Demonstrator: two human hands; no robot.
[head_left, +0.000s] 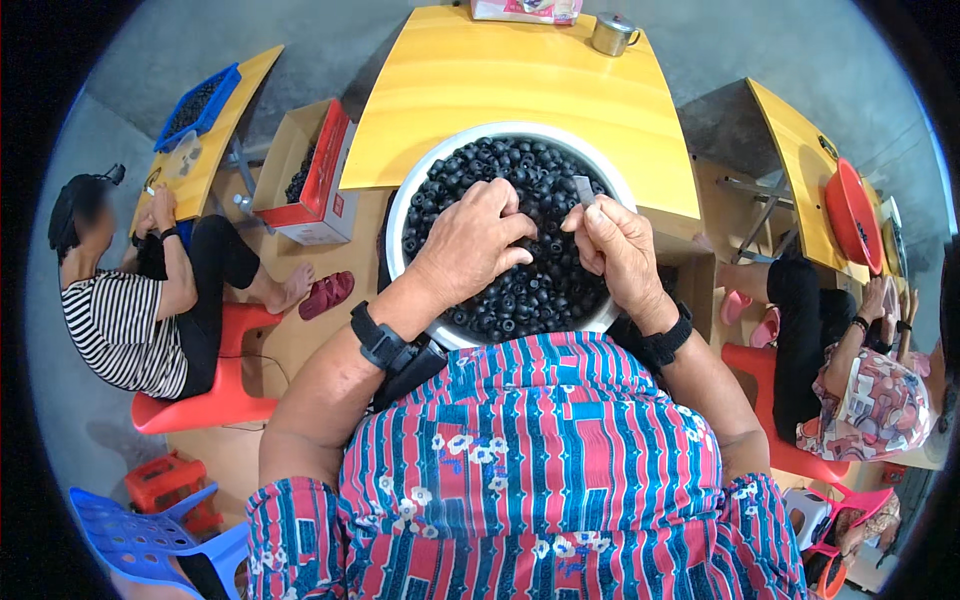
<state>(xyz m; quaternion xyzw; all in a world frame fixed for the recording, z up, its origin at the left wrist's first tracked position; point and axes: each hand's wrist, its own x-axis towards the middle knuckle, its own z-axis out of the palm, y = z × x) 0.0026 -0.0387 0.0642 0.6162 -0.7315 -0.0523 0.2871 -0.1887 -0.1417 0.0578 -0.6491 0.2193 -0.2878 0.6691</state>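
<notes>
Spreading across the upper middle is a smooth yellow rectangular table (520, 85); nearer the person, a round silvery metal basin (396, 225) overlaps its near edge in view. Over the basin, the left hand (475, 235) has its fingers bent inward; whether they pinch anything I cannot tell. The right hand (615, 245), fingers curled, grips a flat grey metal strip (584, 189) pointing away. Small round black holed pieces (507, 326) fill the basin beneath both hands.
</notes>
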